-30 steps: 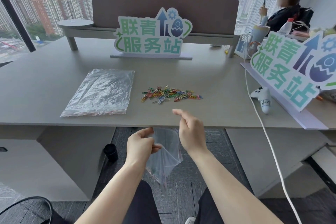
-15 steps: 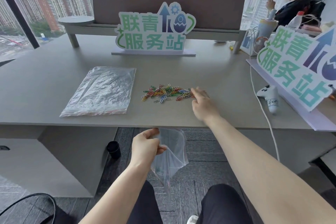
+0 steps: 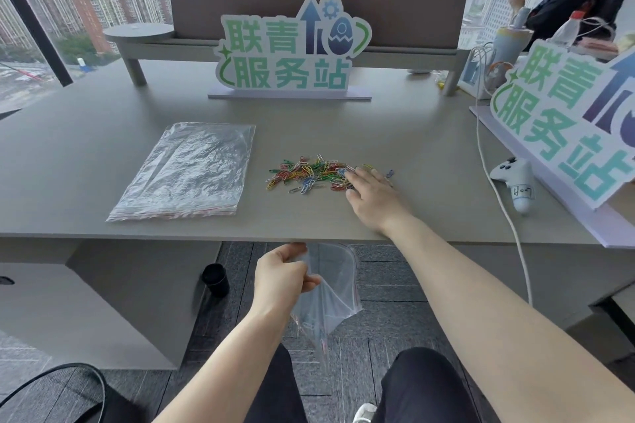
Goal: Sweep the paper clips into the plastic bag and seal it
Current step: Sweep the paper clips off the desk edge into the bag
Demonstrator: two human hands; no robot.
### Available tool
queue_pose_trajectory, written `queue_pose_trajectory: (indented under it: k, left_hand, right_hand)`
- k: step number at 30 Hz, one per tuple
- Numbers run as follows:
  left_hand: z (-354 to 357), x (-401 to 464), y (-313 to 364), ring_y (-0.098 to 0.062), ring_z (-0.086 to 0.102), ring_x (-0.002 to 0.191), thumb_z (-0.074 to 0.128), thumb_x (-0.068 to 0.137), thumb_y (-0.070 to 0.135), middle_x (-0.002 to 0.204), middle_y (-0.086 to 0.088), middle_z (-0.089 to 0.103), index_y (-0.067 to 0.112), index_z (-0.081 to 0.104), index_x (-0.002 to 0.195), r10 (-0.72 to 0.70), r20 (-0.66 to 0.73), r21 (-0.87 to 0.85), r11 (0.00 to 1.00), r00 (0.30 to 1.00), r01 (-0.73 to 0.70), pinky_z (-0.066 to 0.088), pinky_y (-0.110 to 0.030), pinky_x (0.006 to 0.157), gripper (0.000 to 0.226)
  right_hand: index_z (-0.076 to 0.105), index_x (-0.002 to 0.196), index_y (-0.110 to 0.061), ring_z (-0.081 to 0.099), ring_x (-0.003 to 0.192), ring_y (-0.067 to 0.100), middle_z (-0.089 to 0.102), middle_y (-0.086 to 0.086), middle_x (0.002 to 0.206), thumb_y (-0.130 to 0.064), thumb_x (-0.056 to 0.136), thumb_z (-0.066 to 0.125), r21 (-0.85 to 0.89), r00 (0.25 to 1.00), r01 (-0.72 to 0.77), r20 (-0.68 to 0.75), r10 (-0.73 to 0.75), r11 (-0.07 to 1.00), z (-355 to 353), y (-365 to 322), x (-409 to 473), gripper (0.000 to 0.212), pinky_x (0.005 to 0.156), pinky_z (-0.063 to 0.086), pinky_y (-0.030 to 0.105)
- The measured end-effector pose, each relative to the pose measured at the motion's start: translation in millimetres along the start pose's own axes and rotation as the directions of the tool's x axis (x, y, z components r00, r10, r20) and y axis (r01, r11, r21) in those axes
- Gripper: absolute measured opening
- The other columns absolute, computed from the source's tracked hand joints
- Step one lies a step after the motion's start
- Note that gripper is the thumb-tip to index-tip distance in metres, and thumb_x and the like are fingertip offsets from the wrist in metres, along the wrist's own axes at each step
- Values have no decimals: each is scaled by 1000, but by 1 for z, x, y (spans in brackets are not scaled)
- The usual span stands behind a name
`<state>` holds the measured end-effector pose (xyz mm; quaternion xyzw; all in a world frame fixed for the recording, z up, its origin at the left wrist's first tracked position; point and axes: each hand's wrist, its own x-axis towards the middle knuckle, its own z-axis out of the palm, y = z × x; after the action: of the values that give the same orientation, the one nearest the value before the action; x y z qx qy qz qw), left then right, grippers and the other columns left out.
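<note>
Now the right hand (image 3: 372, 197) lies flat on the bench (image 3: 429, 154), fingers straight and relaxed, grip wide, fingertips touching the right end of the clips (image 3: 316, 173). Left of that hand the clips spread in a loose heap. Below the bench edge the left hand (image 3: 283, 276) pinches the rim of the bag (image 3: 335, 295), which hangs open-mouthed just under the edge. Further left a stack of bags (image 3: 187, 170) lies flat.
</note>
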<state>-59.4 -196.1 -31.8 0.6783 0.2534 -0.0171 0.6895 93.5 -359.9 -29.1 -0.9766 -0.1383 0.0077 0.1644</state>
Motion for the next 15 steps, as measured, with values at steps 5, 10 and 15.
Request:
queue_pose_trajectory:
  k: [5, 10, 15]
  left_hand:
    - [1, -1, 0, -19, 71, 56, 38, 79, -16, 108, 0, 65, 6, 65, 116, -7, 7, -14, 1000, 1000, 7, 54, -17, 50, 51]
    - [2, -1, 2, -16, 70, 53, 38, 80, -16, 112, -1, 64, 5, 64, 120, -10, 12, -16, 1000, 1000, 10, 56, -17, 51, 52]
    - [0, -1, 1, -17, 71, 54, 38, 80, -16, 118, -1, 62, 6, 64, 120, -3, 17, -10, 1000, 1000, 3, 56, -18, 52, 52]
  right_hand:
    - [25, 151, -30, 9, 148, 15, 18, -6, 160, -36, 101, 29, 67, 998, 64, -5, -64, 996, 1, -13, -22, 50, 118, 6, 34]
    - [26, 149, -34, 10, 148, 16, 16, -6, 161, -39, 99, 36, 150, 997, 28, -75, -17, 988, -5, -14, -17, 51, 117, 17, 39]
    - [18, 152, -34, -5, 148, 18, 2, -5, 162, -51, 99, 30, 49, 997, 57, 48, -59, 997, -3, -21, 0, 56, 118, 2, 38]
